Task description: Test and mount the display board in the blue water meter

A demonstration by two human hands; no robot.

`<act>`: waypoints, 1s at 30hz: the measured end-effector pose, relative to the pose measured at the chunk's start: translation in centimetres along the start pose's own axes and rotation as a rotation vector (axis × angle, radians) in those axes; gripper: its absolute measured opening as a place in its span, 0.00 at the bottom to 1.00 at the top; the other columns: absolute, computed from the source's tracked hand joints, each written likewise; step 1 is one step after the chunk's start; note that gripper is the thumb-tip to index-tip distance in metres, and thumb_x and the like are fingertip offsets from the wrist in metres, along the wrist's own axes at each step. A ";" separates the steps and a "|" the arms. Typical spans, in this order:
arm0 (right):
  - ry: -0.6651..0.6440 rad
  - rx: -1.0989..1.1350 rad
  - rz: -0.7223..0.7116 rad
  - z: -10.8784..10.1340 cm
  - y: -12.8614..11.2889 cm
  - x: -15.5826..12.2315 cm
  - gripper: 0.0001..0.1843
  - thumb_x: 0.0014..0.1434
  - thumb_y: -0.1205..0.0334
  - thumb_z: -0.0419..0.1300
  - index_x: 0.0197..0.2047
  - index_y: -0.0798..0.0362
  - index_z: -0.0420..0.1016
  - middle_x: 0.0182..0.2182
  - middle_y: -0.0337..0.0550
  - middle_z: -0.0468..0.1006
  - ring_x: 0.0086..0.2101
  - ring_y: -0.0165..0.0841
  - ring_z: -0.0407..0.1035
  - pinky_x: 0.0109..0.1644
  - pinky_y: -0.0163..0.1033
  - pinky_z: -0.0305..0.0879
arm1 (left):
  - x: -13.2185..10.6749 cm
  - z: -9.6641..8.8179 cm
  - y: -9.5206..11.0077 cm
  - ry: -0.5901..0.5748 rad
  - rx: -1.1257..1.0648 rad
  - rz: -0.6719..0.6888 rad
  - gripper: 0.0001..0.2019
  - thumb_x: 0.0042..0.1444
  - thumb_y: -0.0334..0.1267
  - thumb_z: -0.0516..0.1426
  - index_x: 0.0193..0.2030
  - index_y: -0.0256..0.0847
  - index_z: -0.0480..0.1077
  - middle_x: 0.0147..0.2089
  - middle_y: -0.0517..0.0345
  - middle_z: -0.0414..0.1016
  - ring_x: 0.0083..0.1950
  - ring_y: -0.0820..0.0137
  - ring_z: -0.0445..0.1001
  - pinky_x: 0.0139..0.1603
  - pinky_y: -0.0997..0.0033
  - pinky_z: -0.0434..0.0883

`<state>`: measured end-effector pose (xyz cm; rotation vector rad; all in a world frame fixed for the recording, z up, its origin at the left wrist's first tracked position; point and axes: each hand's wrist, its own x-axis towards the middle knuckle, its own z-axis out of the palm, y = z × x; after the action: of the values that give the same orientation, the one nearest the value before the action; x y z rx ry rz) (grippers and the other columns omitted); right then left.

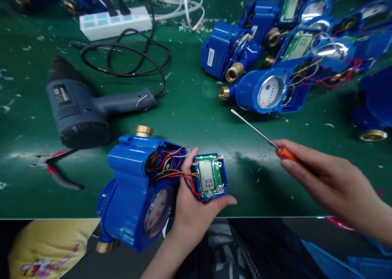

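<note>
My left hand [196,205] is closed around a small blue-cased circuit board with a display [207,176], its screen facing up. Red, yellow and dark wires run from that board into an opened blue water meter [131,189], which lies at the table's front edge, left of the hand. The meter has brass threaded ends and a round dial. In my right hand [321,177] is a flat-tipped screwdriver [286,153], pinched by its orange handle. Its shaft points up and left, apart from the board.
A heat gun [79,103] lies at left with its black cable, near red-and-black cutting pliers [58,169]. Behind stands a white power strip [116,23]. Several blue water meters [260,87] crowd the right and back of the green table [190,87].
</note>
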<state>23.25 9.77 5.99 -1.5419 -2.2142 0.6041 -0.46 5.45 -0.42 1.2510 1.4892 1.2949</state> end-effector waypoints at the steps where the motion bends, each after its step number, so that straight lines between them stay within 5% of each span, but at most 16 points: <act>1: 0.028 -0.104 -0.085 0.8 0.7 0.0 0.18 0.68 0.56 0.52 0.54 0.56 0.72 0.45 0.49 0.78 0.40 0.37 0.74 0.40 0.40 0.72 | 0.0 0.0 0.0 -0.006 -0.001 -0.007 0.47 0.34 0.52 0.72 0.62 0.54 0.60 0.55 0.59 0.71 0.58 0.58 0.71 0.51 0.65 0.72; 8: 0.001 -0.471 -0.182 3.9 1.9 0.8 0.19 0.65 0.62 0.55 0.56 0.63 0.69 0.41 0.54 0.70 0.38 0.44 0.65 0.40 0.49 0.66 | -0.1 -0.5 -0.2 -0.018 0.071 0.001 0.46 0.36 0.53 0.71 0.64 0.56 0.58 0.63 0.59 0.66 0.61 0.59 0.69 0.59 0.63 0.67; 12: 0.158 -0.173 -0.432 2.6 -1.5 2.0 0.07 0.63 0.70 0.58 0.45 0.59 0.73 0.39 0.48 0.71 0.39 0.38 0.63 0.43 0.45 0.60 | -0.1 -0.5 -0.3 -0.028 0.081 0.010 0.47 0.36 0.53 0.72 0.64 0.55 0.58 0.63 0.58 0.66 0.62 0.57 0.68 0.60 0.60 0.67; 15: -0.053 0.090 -0.632 2.3 -4.5 3.4 0.08 0.67 0.70 0.53 0.43 0.58 0.74 0.37 0.44 0.71 0.38 0.34 0.61 0.41 0.41 0.58 | -0.2 -0.4 -0.2 -0.043 0.037 0.015 0.47 0.37 0.50 0.72 0.64 0.54 0.57 0.60 0.59 0.70 0.58 0.60 0.72 0.57 0.63 0.69; 19: -0.255 -0.006 -0.817 3.2 -6.7 5.4 0.15 0.69 0.68 0.49 0.34 0.58 0.75 0.32 0.43 0.70 0.36 0.35 0.58 0.39 0.42 0.54 | -0.2 -0.3 0.1 -0.052 0.042 0.010 0.45 0.41 0.43 0.71 0.64 0.51 0.56 0.59 0.58 0.71 0.59 0.63 0.72 0.56 0.66 0.70; 30: -0.286 -0.264 -1.229 3.4 -7.6 7.1 0.16 0.66 0.70 0.50 0.27 0.52 0.67 0.30 0.42 0.69 0.33 0.34 0.59 0.41 0.43 0.54 | -0.2 0.0 -0.4 -0.055 0.001 -0.077 0.31 0.54 0.40 0.61 0.64 0.50 0.57 0.49 0.57 0.76 0.48 0.63 0.78 0.54 0.62 0.73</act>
<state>13.14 13.67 7.74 0.0543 -2.9379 0.1200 -0.47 5.27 -0.79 1.2090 1.4842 1.2004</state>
